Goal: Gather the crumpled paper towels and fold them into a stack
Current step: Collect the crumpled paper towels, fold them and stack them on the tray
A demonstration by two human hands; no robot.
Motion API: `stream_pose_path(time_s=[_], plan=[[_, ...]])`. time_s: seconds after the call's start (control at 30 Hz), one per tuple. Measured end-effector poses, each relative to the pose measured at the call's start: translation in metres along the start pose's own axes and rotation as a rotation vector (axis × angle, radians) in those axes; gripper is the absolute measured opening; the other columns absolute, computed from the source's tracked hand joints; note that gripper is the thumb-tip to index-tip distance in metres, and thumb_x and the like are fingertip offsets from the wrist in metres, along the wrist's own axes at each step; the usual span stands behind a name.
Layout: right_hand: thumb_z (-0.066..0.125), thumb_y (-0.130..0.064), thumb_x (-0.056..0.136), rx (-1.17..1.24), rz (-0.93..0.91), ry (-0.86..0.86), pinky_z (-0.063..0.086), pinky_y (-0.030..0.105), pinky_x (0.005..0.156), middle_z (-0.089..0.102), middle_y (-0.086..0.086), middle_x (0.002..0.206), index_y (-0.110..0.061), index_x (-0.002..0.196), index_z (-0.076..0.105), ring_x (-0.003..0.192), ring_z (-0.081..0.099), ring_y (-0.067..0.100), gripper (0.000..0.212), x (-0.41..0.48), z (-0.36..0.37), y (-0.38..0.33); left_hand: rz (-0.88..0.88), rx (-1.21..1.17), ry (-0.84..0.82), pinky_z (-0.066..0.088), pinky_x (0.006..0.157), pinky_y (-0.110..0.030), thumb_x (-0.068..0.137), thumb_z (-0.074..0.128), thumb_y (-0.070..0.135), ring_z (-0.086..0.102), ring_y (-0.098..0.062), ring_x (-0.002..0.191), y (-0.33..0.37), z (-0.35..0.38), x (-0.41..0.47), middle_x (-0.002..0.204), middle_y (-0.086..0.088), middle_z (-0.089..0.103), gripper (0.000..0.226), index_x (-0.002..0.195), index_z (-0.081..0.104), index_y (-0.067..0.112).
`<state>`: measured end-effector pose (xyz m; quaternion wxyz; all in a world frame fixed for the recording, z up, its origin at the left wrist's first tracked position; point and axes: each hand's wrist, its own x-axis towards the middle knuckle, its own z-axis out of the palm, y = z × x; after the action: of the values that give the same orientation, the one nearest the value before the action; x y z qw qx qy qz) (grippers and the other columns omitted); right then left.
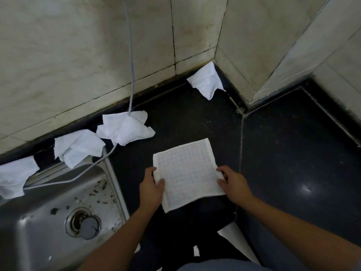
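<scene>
Both hands, left hand (151,187) and right hand (233,184), pinching flat white grid-embossed paper towel (187,173) by opposite edges over black surface (283,153), probably to square a fold; four crumpled white towels (125,128) along back edge.

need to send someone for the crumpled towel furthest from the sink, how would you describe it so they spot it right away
Start at the steel sink and follow the dark counter along the tiled wall to the inner corner. The crumpled paper towel is wedged there, alone. The other crumpled towels sit by the sink, and the flat one is in hand.
</scene>
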<state>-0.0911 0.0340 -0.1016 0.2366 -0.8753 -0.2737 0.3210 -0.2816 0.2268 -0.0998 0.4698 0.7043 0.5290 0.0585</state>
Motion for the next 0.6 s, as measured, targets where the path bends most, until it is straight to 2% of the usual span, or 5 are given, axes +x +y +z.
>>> stream_pose_path(time_s=[0.1,0.17,0.3,0.4,0.6], plan=[[0.061,-0.023,0.089,-0.295,-0.129,-0.034,0.048,0.026,0.075,0.053,0.001,0.114,-0.020,0.127,0.055,0.098,0.057,0.018,0.038,-0.012,-0.002,0.011,0.062,0.303,-0.024,0.039,0.052,-0.023,0.086,0.065,0.018,0.053,-0.010,0.066,-0.011,-0.011,-0.010,0.082,0.002,0.055,0.033,0.114,0.047,0.019],[0.068,-0.022,0.082,-0.381,-0.280,0.008,0.052,0.029,0.068,0.055,-0.001,0.111,-0.019,0.117,0.061,0.099,0.056,0.017,0.036,-0.023,0.001,0.010,0.147,0.452,-0.009,0.044,0.054,-0.028,0.086,0.063,0.020,0.054,-0.012,0.070,-0.014,-0.014,-0.019,0.092,0.001,0.054,0.023,0.106,0.051,0.019],[0.083,-0.020,0.039,-0.684,-0.451,-0.110,0.037,0.024,0.036,0.059,-0.004,0.072,-0.020,0.077,0.065,0.062,0.059,0.014,0.042,-0.039,0.023,0.002,0.411,0.604,-0.262,0.048,0.075,-0.030,0.089,0.057,0.023,0.056,-0.015,0.089,-0.014,0.006,-0.042,0.103,0.000,0.057,0.016,0.103,0.059,0.016],[0.083,-0.021,0.029,-0.793,-0.471,-0.131,0.018,0.022,0.037,0.053,-0.004,0.056,-0.018,0.066,0.059,0.046,0.052,0.014,0.044,-0.035,0.032,-0.001,0.555,0.814,-0.426,0.041,0.083,-0.030,0.088,0.053,0.039,0.047,-0.017,0.105,-0.020,0.027,-0.057,0.114,0.001,0.049,0.032,0.113,0.055,0.020],[0.079,-0.021,0.049,-0.752,-0.583,-0.069,0.034,0.026,0.038,0.054,-0.001,0.068,-0.017,0.064,0.056,0.059,0.054,0.016,0.029,-0.033,0.018,0.001,0.673,0.937,-0.319,0.044,0.056,-0.031,0.057,0.071,0.022,0.055,-0.019,0.070,-0.030,0.029,-0.059,0.080,-0.001,0.057,0.024,0.077,0.059,0.017]])
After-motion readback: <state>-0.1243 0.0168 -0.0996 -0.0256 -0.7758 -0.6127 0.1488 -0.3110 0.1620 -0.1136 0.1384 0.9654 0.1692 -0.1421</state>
